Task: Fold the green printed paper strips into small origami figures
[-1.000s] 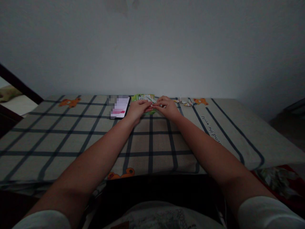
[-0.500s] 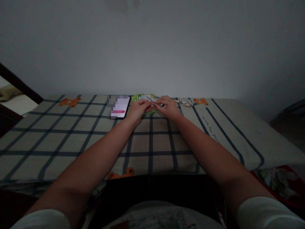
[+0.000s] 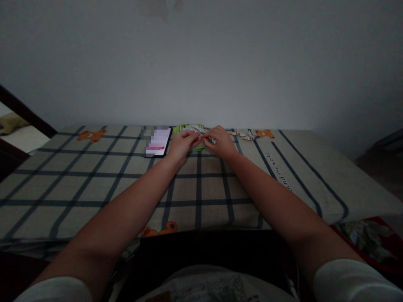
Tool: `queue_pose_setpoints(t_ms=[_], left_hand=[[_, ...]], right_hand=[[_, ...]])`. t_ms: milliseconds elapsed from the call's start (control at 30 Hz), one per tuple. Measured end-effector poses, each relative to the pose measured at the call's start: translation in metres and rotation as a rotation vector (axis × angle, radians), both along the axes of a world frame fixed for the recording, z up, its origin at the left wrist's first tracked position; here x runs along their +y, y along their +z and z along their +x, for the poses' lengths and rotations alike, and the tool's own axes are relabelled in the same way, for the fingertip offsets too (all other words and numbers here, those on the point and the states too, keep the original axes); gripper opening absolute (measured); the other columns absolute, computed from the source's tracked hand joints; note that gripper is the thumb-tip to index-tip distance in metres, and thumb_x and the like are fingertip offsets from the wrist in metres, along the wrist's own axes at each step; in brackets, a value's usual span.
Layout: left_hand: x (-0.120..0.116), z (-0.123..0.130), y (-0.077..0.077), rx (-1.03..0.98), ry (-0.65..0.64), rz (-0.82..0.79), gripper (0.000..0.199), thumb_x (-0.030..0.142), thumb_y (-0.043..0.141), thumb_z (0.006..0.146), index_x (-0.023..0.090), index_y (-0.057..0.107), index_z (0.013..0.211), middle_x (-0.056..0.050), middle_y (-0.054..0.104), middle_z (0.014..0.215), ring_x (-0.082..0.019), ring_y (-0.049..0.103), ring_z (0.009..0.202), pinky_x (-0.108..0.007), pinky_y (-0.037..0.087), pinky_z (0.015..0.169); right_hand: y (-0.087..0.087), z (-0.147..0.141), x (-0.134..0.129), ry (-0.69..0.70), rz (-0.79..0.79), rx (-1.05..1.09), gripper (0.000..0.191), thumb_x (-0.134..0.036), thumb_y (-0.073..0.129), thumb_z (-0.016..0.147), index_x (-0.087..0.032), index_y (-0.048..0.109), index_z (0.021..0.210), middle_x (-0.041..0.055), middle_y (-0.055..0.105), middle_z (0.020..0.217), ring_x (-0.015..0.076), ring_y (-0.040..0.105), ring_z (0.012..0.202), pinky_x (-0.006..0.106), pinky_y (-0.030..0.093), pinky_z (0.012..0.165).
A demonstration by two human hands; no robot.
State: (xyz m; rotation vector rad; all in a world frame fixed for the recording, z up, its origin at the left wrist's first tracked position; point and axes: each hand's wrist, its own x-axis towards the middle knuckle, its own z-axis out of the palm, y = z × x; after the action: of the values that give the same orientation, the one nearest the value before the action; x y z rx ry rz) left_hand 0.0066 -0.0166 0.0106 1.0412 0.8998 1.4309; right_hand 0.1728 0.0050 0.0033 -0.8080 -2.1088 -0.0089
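My left hand (image 3: pixel 183 144) and my right hand (image 3: pixel 219 140) meet over some green-and-white printed packets (image 3: pixel 190 128) near the back of the table. Both hands are closed, thumb against fingers, with the fingertips almost touching. Whatever sits between the fingertips is too small and dim to name. The hands cover part of the packets. Just left of my left hand lies a phone (image 3: pixel 159 141) with its screen lit. Beyond my right hand are crumpled paper scraps (image 3: pixel 244 134).
A checked cloth (image 3: pixel 201 184) with bear prints covers the table, which stands against a pale wall (image 3: pixel 201 63). At the lower right is a red container (image 3: pixel 387 235) holding crumpled wrappers. A dark wooden frame (image 3: pixel 28 109) is at the left edge.
My right fingertips have shifted slightly left and up beside the left ones. The small dark item seen between the fingertips earlier no longer shows clearly. The phone and scraps have not moved.
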Motion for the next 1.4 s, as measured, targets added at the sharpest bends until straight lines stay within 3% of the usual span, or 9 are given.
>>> queue_pose_setpoints(t_ms=[167, 433, 667, 867, 967, 1067, 1400], left_hand=[[0.002, -0.001, -0.002, 0.026, -0.032, 0.022, 0.034, 0.038, 0.089, 0.058, 0.014, 0.069, 0.073, -0.001, 0.068, 0.076, -0.011, 0.063, 0.071, -0.029, 0.054, 0.083], [0.005, -0.005, -0.008, 0.179, -0.077, 0.110, 0.037, 0.037, 0.089, 0.059, 0.015, 0.077, 0.087, -0.005, 0.075, 0.090, -0.015, 0.066, 0.082, -0.030, 0.051, 0.085], [0.006, -0.005, -0.004, 0.213, 0.015, 0.092, 0.036, 0.035, 0.086, 0.061, 0.015, 0.078, 0.090, -0.007, 0.075, 0.092, -0.016, 0.067, 0.082, -0.032, 0.052, 0.084], [0.008, -0.009, -0.001, 0.142, -0.060, 0.082, 0.039, 0.035, 0.089, 0.058, 0.014, 0.079, 0.090, -0.006, 0.076, 0.090, -0.016, 0.067, 0.079, -0.033, 0.054, 0.085], [0.009, -0.011, -0.001, 0.183, -0.078, 0.078, 0.041, 0.036, 0.089, 0.059, 0.014, 0.079, 0.091, -0.007, 0.077, 0.092, -0.017, 0.068, 0.081, -0.034, 0.054, 0.086], [0.010, -0.013, -0.003, 0.219, -0.065, 0.084, 0.040, 0.036, 0.089, 0.059, 0.014, 0.079, 0.091, -0.007, 0.077, 0.092, -0.018, 0.069, 0.083, -0.034, 0.054, 0.088], [0.005, -0.010, 0.000, 0.154, -0.107, 0.039, 0.043, 0.038, 0.093, 0.052, 0.014, 0.077, 0.083, -0.005, 0.075, 0.082, -0.014, 0.068, 0.074, -0.032, 0.055, 0.085]], right_hand=[[0.001, 0.000, 0.000, 0.010, -0.040, 0.056, 0.011, -0.019, 0.060, 0.086, -0.018, 0.070, 0.082, 0.0064, 0.071, 0.082, 0.0189, 0.059, 0.080, 0.035, 0.045, 0.084], [0.001, 0.001, -0.003, -0.022, -0.302, 0.220, 0.013, -0.024, 0.062, 0.083, -0.016, 0.073, 0.082, 0.0060, 0.073, 0.083, 0.0173, 0.061, 0.076, 0.030, 0.047, 0.072], [-0.002, 0.000, 0.000, 0.062, -0.538, 0.436, 0.024, -0.041, 0.068, 0.081, -0.018, 0.072, 0.083, 0.0032, 0.071, 0.079, 0.0151, 0.061, 0.072, 0.028, 0.047, 0.070], [-0.003, 0.000, 0.006, 0.133, -0.720, 0.724, 0.042, -0.054, 0.075, 0.071, -0.019, 0.064, 0.091, -0.0027, 0.060, 0.069, 0.0105, 0.052, 0.060, 0.023, 0.041, 0.055], [-0.004, 0.000, 0.007, 0.176, -0.814, 0.679, 0.047, -0.057, 0.078, 0.066, -0.019, 0.067, 0.093, -0.0011, 0.065, 0.076, 0.0104, 0.053, 0.061, 0.024, 0.043, 0.055], [-0.005, 0.001, 0.007, 0.199, -0.847, 0.603, 0.045, -0.060, 0.076, 0.067, -0.018, 0.069, 0.081, -0.0006, 0.066, 0.073, 0.0095, 0.052, 0.057, 0.024, 0.043, 0.056], [-0.006, 0.000, 0.005, 0.187, -0.886, 0.683, 0.048, -0.061, 0.082, 0.059, -0.017, 0.070, 0.072, -0.0005, 0.066, 0.068, 0.0104, 0.054, 0.059, 0.025, 0.044, 0.059]])
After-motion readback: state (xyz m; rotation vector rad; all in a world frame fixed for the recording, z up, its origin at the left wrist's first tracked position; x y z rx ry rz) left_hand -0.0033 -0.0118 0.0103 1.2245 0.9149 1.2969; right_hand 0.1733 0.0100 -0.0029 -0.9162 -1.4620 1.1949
